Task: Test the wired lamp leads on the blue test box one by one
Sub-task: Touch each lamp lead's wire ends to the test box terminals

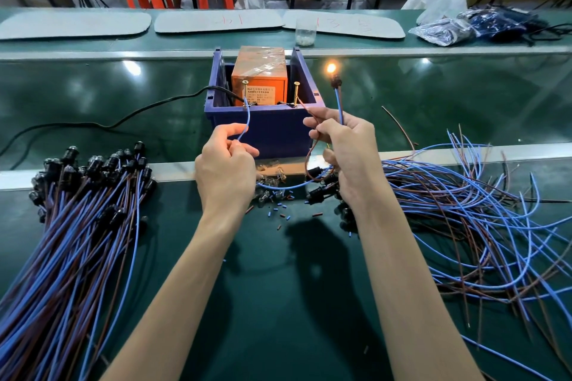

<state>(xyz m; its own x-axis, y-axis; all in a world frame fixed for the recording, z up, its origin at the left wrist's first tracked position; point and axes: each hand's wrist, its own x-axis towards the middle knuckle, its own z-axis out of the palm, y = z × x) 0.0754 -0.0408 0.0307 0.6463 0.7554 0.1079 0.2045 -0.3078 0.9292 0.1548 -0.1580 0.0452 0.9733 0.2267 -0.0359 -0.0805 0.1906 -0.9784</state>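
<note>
Lamp [331, 69] is lit, so this one reads as a pass. Left hand [227, 164] pinches the blue lead [246, 120] between thumb and fingers and holds its bare end against the left screw [245, 93]. Right hand [343, 151] pinches the brown lead [305, 108] onto the right screw [296, 93], and the same curled fingers keep the lamp's socket end upright just right of the blue test box [263, 130], probably so the bulb is visible while both contacts are made. The two screws stand at the box's front rim, apart, and look like the test terminals. The box sits mid-desk, straight ahead, with an orange unit [260, 68] inside and a black cable [123, 120] running off left. The unit's label has printed text, too small to read. Bundle of wired lamps [77, 210] lies left on the desk [278, 303] and a loose pile of leads [479, 210] lies right; I can't tell which is tested stock. Loose bulbs [272, 184] and insulation offcuts lie between the hands. White boards [216, 23] behind carry red handwriting; one looks like "13", the rest is unclear.
</note>
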